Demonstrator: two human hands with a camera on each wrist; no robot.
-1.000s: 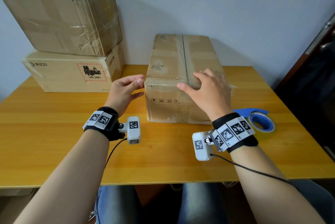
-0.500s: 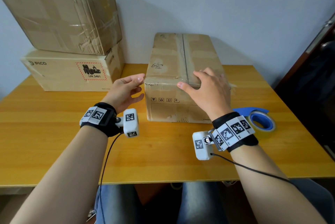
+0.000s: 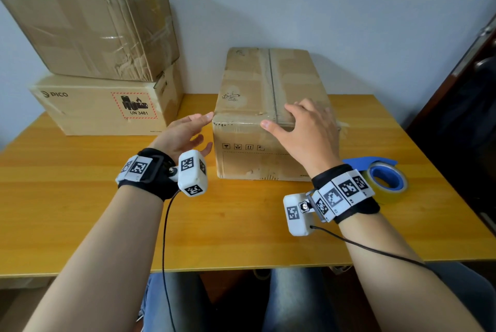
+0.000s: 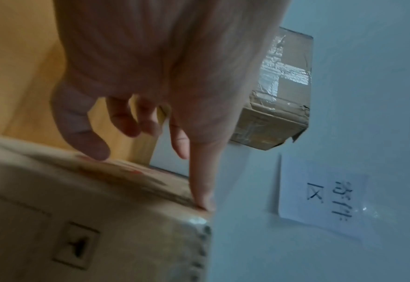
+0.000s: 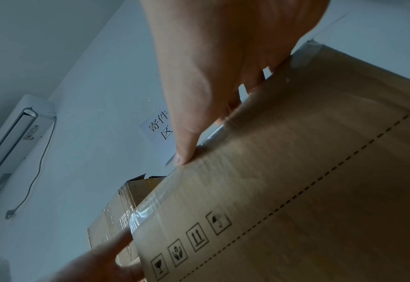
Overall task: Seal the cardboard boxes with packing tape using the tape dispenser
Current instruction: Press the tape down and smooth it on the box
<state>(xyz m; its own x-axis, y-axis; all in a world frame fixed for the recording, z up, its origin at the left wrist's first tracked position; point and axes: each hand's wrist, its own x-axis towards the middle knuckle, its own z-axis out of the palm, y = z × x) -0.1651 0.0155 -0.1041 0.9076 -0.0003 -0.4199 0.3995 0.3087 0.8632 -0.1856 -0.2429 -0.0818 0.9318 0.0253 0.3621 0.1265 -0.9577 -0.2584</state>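
Wooden table (image 3: pixel 80 213) w/ 3 cardboard boxes, 1 tape dispenser (image 3: pixel 381 176). Center box (image 3: pixel 268 95) long axis runs away toward wall. Left hand (image 3: pixel 182 133) loose, fingertips at box corner; right hand (image 3: pixel 308 130) spread flat over near top edge.

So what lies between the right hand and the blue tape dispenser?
In the head view, only bare yellow wooden table separates the right hand, resting on the brown cardboard box, from the blue tape dispenser.

Center of surface (image 3: pixel 80 197): long box (image 3: pixel 268 106), far end toward the wall (image 3: pixel 322 9). Left rear: printed box (image 3: pixel 88 108) on the surface, dented box (image 3: pixel 80 22) stacked on it, tilted. Tape dispenser (image 3: pixel 381 176) on the surface, just right of the long box's near end. Right hand (image 3: pixel 308 133) on the long box's near top edge; left hand (image 3: pixel 182 133) at its near left corner, fingertip touching.
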